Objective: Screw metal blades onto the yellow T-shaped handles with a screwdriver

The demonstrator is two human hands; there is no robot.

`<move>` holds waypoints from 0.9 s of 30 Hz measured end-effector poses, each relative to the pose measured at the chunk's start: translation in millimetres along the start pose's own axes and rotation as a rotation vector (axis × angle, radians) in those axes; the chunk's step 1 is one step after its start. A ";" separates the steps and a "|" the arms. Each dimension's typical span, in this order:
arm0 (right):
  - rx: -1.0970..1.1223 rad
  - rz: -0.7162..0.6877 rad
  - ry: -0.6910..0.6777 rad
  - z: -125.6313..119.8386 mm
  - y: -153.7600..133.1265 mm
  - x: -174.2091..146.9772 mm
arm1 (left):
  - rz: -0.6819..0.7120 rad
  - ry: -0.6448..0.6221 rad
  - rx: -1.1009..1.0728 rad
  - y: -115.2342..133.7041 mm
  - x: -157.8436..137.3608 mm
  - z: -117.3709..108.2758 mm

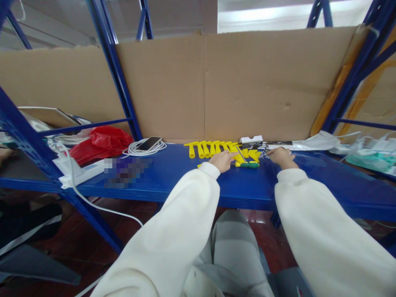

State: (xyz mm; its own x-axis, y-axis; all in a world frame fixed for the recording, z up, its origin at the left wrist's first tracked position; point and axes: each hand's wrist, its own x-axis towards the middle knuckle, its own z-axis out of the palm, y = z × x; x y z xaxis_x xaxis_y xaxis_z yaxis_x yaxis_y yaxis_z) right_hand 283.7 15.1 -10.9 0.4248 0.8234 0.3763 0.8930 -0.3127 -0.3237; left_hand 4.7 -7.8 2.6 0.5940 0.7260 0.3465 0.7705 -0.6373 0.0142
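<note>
My left hand (222, 161) is at the row of yellow T-shaped plastic pieces (201, 150), its fingers closed around another yellow piece that it partly hides. A screwdriver (247, 164) with a green and yellow handle lies just right of that hand. Flat yellow parts (254, 155) are heaped behind the screwdriver. Over a scatter of small metallic bits (265, 154), probably screws, my right hand (282, 158) reaches down with its fingers drawn together. Whatever sits between those fingertips is too small to make out.
The blue shelf (185, 177) has a cardboard panel (247, 86) along its back. A small box (251, 141) and plastic bag (315, 141) lie there. Leftward are a phone (150, 143) on a coiled white cable (133, 149), a red bag (102, 142) and a blue upright (119, 74).
</note>
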 end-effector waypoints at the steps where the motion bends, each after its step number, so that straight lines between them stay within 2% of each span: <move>1: -0.044 0.031 -0.054 -1.6 -4.1 -2.3 | 0.002 0.000 -0.001 -0.1 0.1 0.4; 3: -0.112 0.037 -0.124 -5.4 -13.3 -8.1 | 0.008 0.001 -0.011 -0.3 0.3 1.1; 10: -0.192 -0.032 -0.184 -9.5 -22.2 -19.1 | 0.019 0.000 -0.013 0.7 -0.8 -0.7; 21: -0.248 -0.084 -0.176 -8.2 -24.9 -19.4 | 0.105 -0.070 0.125 7.8 -2.5 0.0; 27: -0.252 -0.058 -0.166 -5.2 -26.6 -18.7 | 0.160 -0.062 0.164 11.2 -3.7 0.5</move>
State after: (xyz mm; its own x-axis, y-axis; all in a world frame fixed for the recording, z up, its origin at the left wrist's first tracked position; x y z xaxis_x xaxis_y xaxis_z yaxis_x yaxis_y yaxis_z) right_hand 252.8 5.6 -4.8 0.3601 0.9030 0.2343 0.9327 -0.3532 -0.0723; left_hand 11.3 -17.5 1.0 0.7208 0.6366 0.2742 0.6896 -0.6985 -0.1911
